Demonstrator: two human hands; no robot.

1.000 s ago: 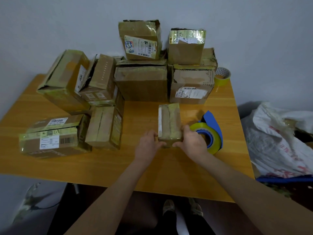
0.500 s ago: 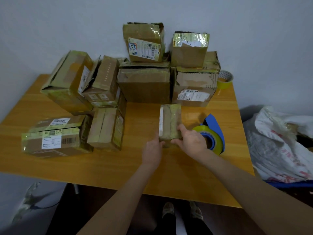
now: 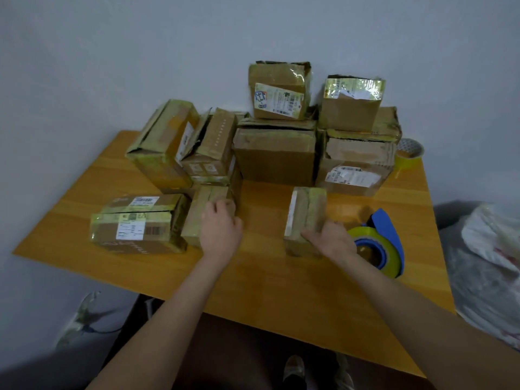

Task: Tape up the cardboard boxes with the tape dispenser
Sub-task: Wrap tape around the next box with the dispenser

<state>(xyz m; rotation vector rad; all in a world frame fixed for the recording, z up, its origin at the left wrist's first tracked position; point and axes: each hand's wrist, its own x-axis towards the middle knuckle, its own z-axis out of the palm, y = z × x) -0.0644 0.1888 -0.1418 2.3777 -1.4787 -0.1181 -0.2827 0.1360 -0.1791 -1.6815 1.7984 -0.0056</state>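
– Logging hands first: where are they?
– Left hand (image 3: pixel 222 230) grips the near end of a small carton (image 3: pixel 202 209), fingers curled over its top. Right hand (image 3: pixel 333 240) holds the near right corner of the narrow taped box (image 3: pixel 306 209), which lies lengthwise mid-tabletop (image 3: pixel 267 291).
– Tape dispenser?
– The tape dispenser (image 3: pixel 385 235), blue with a yellow roll, sits on the tabletop just right of the right hand. The wrist hides its left edge. Neither hand holds it.
– Anything crowding the work?
– A labelled box (image 3: pixel 135 223) lies touching the small carton's left side. Behind, stacked cartons (image 3: pixel 275 156) line the wall (image 3: pixel 112 52) two tiers high and close off the far edge. The narrow taped box stands just in front of them, well apart from the small carton.
– Periphery?
– A spare tape roll (image 3: pixel 408 156) is at the far right corner, beside the stack. A plastic bag (image 3: pixel 492 249) is off the tabletop's right side.
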